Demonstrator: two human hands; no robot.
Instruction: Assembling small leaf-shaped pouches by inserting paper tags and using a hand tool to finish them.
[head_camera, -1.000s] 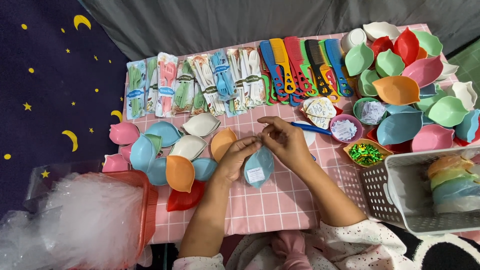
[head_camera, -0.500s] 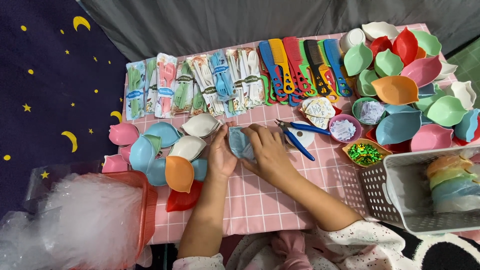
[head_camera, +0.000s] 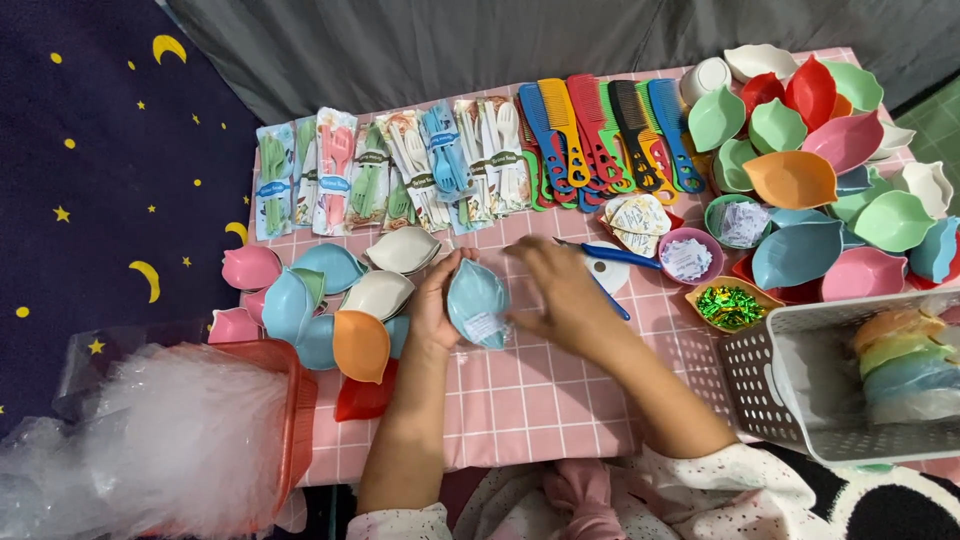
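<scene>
My left hand (head_camera: 432, 305) holds a light blue leaf-shaped plastic dish (head_camera: 477, 302) upright above the pink checked tablecloth (head_camera: 540, 400); a white sticker shows on its lower part. My right hand (head_camera: 560, 290) is blurred, fingers spread, just right of the dish and touching or nearly touching its edge. Blue scissors (head_camera: 605, 262) lie just beyond the right hand, on the cloth.
Leaf dishes in several colours are piled at left (head_camera: 330, 300) and at upper right (head_camera: 820, 180). Packed cutlery sets (head_camera: 390, 170) and combs (head_camera: 600, 130) line the far edge. Small bowls (head_camera: 690, 255) of paper and green bits, a white basket (head_camera: 800, 390), a red basket (head_camera: 290, 400) with plastic wrap.
The dish, pressed under both hands half a second ago, is now held up by the left hand. The right hand has come off it and shifted to the right.
</scene>
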